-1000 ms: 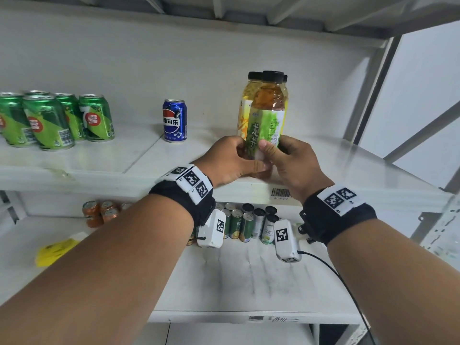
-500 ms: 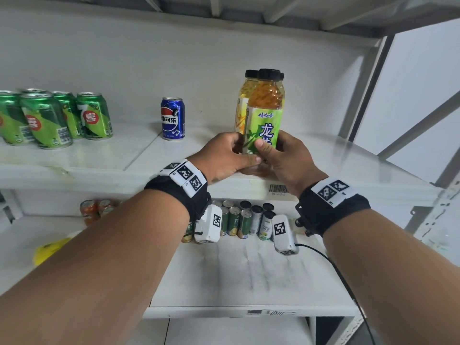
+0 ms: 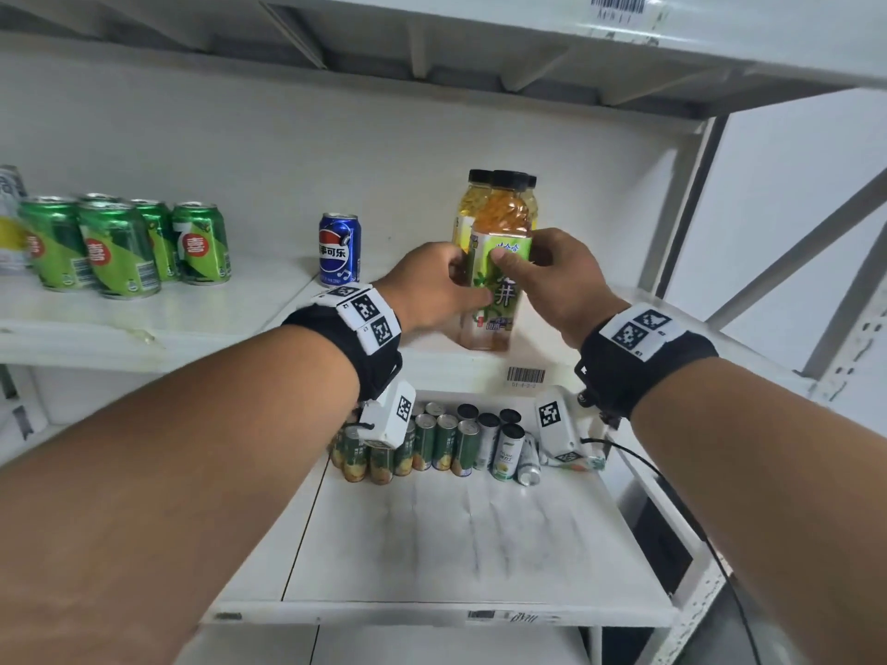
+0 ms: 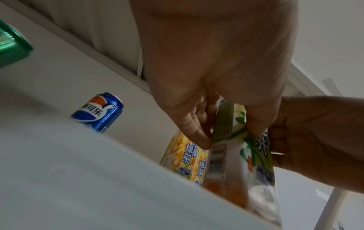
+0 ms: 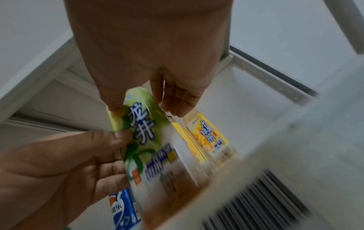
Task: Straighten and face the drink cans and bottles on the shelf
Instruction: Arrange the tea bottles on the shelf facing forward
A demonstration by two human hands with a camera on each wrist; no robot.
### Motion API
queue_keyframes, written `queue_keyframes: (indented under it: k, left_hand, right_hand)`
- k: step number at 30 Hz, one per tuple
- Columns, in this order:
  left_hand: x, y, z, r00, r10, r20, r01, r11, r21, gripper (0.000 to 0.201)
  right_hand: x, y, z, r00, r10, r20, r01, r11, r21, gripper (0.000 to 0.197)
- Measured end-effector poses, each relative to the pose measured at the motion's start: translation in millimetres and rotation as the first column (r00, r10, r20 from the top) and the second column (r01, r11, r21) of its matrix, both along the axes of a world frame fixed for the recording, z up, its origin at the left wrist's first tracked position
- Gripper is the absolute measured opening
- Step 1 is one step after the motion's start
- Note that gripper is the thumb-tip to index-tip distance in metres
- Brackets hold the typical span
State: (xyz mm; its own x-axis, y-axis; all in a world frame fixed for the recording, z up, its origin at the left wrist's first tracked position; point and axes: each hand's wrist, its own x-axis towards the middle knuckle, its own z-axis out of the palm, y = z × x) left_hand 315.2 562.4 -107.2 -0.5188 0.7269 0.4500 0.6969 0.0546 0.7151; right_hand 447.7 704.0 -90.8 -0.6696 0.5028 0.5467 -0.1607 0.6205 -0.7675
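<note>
both hands hold the green tea bottle (image 3: 499,285) near the front edge of the shelf (image 3: 144,324). the left hand (image 3: 427,290) and right hand (image 3: 557,276) fingers curl round it. turn it slowly and keep it upright. behind it stand two yellow bottles (image 5: 208,137). i count one blue can (image 3: 339,249) and about five green cans (image 3: 120,247).

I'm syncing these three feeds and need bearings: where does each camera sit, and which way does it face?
Head: worn on the head, looking forward and down at the white metal shelf; both forearms, left hand and right hand show.
Left wrist: under the left hand, looking up along its palm at the green-labelled tea bottle.
Right wrist: under the right hand, looking along its fingers at the same bottle.
Shared: all show this bottle and the blue cola can.
</note>
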Motion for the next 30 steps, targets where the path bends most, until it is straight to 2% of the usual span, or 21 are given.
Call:
queue_keyframes:
  k: [3, 6, 10, 12, 17, 20, 22, 25, 26, 30]
  left_hand:
    - [-2, 3, 20, 0.999, 0.009, -0.041, -0.009, 1.0, 0.008, 0.026]
    - [-8, 7, 35, 0.999, -0.013, -0.037, 0.013, 1.0, -0.002, 0.029]
    - [-19, 23, 50, 0.998, -0.053, -0.043, 0.051, 0.998, -0.046, 0.027]
    - [-25, 35, 59, 0.998, -0.054, -0.033, 0.053, 0.998, -0.035, 0.028]
    - [-54, 65, 83, 0.988, 0.115, -0.104, -0.12, 0.992, -0.036, 0.045]
    - [-77, 79, 88, 0.959, 0.243, -0.149, -0.249, 0.968, -0.024, 0.046]
    - [-88, 85, 88, 0.936, 0.309, -0.17, -0.319, 0.947, -0.034, 0.053]
    - [-99, 92, 86, 0.912, 0.345, -0.221, -0.382, 0.911, -0.154, 0.077]
    - [-101, 93, 85, 0.918, 0.329, -0.224, -0.374, 0.905, -0.204, 0.078]
    - [-108, 99, 79, 0.968, 0.206, -0.144, -0.244, 0.908, -0.34, 0.048]
  right_hand:
    - [-6, 1, 23, 0.999, -0.03, -0.017, 0.031, 0.998, 0.058, 0.033]
    - [-16, 7, 41, 0.999, -0.023, 0.034, 0.019, 0.994, 0.109, 0.053]
    - [-27, 34, 59, 0.997, -0.045, 0.067, 0.03, 0.978, 0.204, 0.035]
    - [-33, 50, 66, 0.995, -0.078, 0.056, 0.061, 0.966, 0.25, 0.033]
    - [-58, 95, 80, 0.995, -0.095, 0.044, 0.08, 0.96, 0.27, 0.042]
    - [-73, 122, 76, 0.993, -0.1, 0.055, 0.08, 0.955, 0.287, 0.039]
    - [-81, 134, 71, 0.993, -0.101, 0.063, 0.081, 0.959, 0.27, 0.038]
    - [-93, 147, 62, 0.993, -0.079, 0.082, 0.058, 0.971, 0.23, 0.043]
    - [-96, 149, 59, 0.993, -0.072, 0.09, 0.05, 0.972, 0.229, 0.044]
    - [-101, 155, 53, 0.995, -0.036, 0.096, 0.022, 0.989, 0.143, 0.055]
